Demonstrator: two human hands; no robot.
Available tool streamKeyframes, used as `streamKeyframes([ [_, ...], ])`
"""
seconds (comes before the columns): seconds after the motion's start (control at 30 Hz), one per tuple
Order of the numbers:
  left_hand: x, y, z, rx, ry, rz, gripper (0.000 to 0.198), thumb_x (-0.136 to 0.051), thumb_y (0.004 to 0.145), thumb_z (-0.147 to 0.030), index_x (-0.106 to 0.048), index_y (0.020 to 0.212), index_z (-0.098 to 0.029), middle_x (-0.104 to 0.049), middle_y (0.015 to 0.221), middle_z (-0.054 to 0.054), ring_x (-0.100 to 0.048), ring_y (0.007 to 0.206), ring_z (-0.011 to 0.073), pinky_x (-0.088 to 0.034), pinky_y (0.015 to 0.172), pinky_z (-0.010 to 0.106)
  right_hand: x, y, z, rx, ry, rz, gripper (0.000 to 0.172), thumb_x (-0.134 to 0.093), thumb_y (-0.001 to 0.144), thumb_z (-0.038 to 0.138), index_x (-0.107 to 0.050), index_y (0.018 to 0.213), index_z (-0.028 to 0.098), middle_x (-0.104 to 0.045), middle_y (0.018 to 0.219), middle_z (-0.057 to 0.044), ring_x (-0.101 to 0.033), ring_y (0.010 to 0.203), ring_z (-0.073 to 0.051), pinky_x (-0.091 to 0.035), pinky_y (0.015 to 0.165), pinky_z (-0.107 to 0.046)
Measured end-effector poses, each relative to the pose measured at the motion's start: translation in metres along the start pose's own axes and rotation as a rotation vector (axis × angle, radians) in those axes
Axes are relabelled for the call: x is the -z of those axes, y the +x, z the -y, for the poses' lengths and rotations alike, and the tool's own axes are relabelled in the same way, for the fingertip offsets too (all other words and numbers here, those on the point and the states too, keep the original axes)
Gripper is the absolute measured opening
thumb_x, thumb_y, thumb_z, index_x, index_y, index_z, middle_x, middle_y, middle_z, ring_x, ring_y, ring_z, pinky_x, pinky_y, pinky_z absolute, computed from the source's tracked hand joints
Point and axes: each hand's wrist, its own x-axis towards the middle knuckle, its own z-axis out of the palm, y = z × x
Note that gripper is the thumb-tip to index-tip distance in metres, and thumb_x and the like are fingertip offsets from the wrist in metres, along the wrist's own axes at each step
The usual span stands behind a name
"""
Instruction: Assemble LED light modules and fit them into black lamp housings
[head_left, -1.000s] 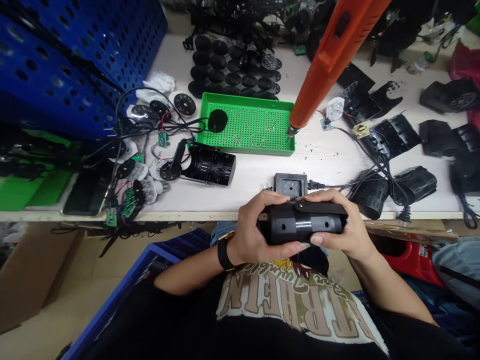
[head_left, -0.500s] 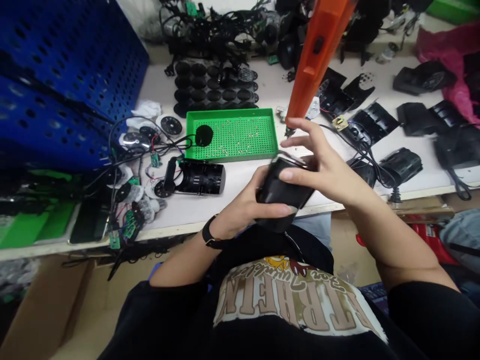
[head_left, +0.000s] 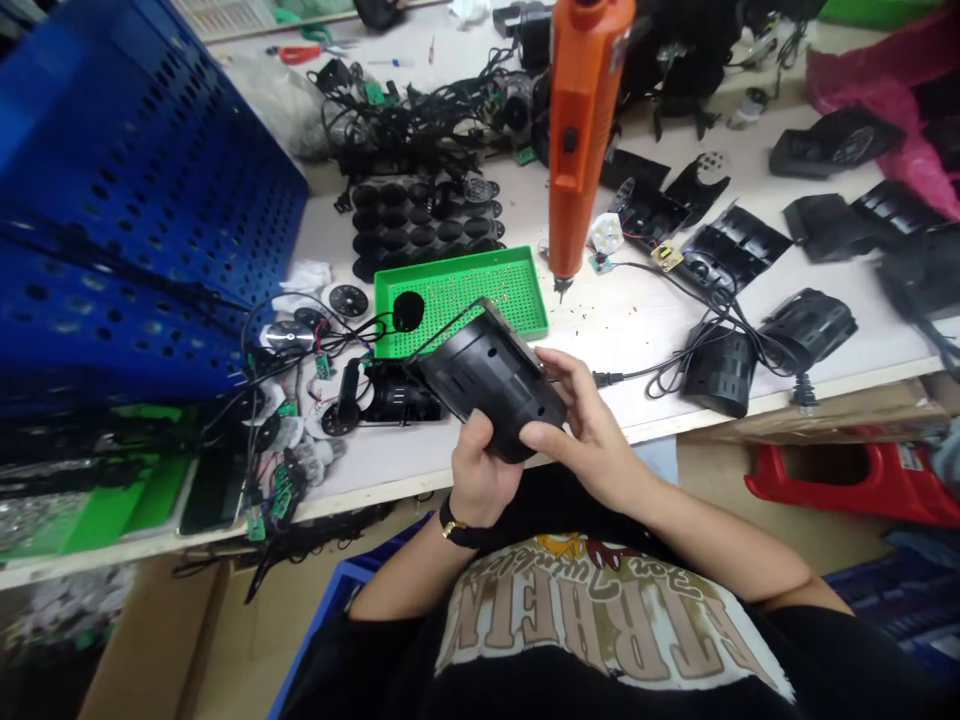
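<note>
Between my two hands is a black plastic housing (head_left: 491, 375) with slots and round screw holes, held tilted above the bench's front edge. My left hand (head_left: 484, 470) grips its lower left side, thumb on top. My right hand (head_left: 585, 430) is closed on its right end, the thumb near a screw hole; some fingers are hidden behind. An orange electric screwdriver (head_left: 581, 140) hangs tip down just beyond. Behind the housing lies a green perforated tray (head_left: 536, 290) with small screws and a black round piece (head_left: 408, 311) in it. A similar black housing (head_left: 397, 393) lies to the left, partly covered.
A tall blue perforated crate (head_left: 217, 130) stands at the left. Loose circuit boards (head_left: 281, 490) and wires lie before it. Black housings (head_left: 720, 370) with cables sit at the right. Rows of black oval parts (head_left: 427, 225) lie behind the tray. A red stool (head_left: 847, 480) is below the bench.
The housing has been turned so its slotted, holed side faces up, and it has moved left. My right hand has come away from the screwdriver tip and closed around the housing.
</note>
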Motion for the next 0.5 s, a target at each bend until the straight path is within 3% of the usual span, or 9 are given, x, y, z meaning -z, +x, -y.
streamKeyframes([
  [0.1,0.0,-0.008,0.006,-0.052,0.103,-0.001,0.058,-0.068,0.084,-0.07,-0.072,0.125,-0.03,-0.079,0.118,0.004,-0.072,0.12,0.0258,-0.061,0.099,0.039,0.001,0.0,-0.002,-0.053,0.053,0.044,0.083,-0.081,0.084,0.05,-0.038,0.153,0.031,-0.067,0.135,-0.009,-0.065,0.124,-0.028,-0.048,0.115,-0.052],
  [0.17,-0.004,-0.013,0.008,-0.073,0.156,-0.009,0.062,-0.063,0.086,-0.073,-0.069,0.13,-0.03,-0.077,0.121,0.005,-0.07,0.124,0.0267,-0.06,0.101,0.04,0.003,0.001,-0.003,-0.06,0.075,0.06,0.083,-0.08,0.085,0.049,-0.04,0.154,0.03,-0.069,0.136,-0.008,-0.064,0.128,-0.029,-0.045,0.118,-0.052],
  [0.3,-0.013,-0.022,0.011,-0.12,0.225,-0.023,0.064,-0.057,0.087,-0.075,-0.067,0.131,-0.029,-0.075,0.122,0.005,-0.066,0.128,0.0261,-0.058,0.105,0.04,0.003,-0.002,-0.004,0.002,0.211,0.098,0.064,-0.077,0.088,0.041,-0.055,0.146,0.029,-0.063,0.15,-0.004,-0.055,0.142,-0.026,-0.037,0.125,-0.045],
  [0.4,-0.017,-0.027,0.015,-0.121,0.225,-0.022,0.065,-0.057,0.086,-0.076,-0.066,0.13,-0.029,-0.074,0.121,0.005,-0.065,0.129,0.0258,-0.057,0.106,0.042,0.0,-0.005,-0.003,-0.005,0.291,0.07,0.046,-0.079,0.085,0.041,-0.064,0.125,0.027,-0.072,0.13,-0.002,-0.064,0.123,-0.023,-0.047,0.11,-0.039],
  [0.5,-0.02,-0.029,0.021,-0.152,0.229,-0.02,0.065,-0.057,0.086,-0.076,-0.065,0.131,-0.029,-0.074,0.121,0.005,-0.064,0.129,0.0252,-0.056,0.107,0.041,-0.002,-0.006,-0.002,-0.031,0.304,0.019,0.041,-0.084,0.078,0.046,-0.062,0.106,0.025,-0.073,0.106,0.0,-0.064,0.098,-0.02,-0.05,0.092,-0.034],
])
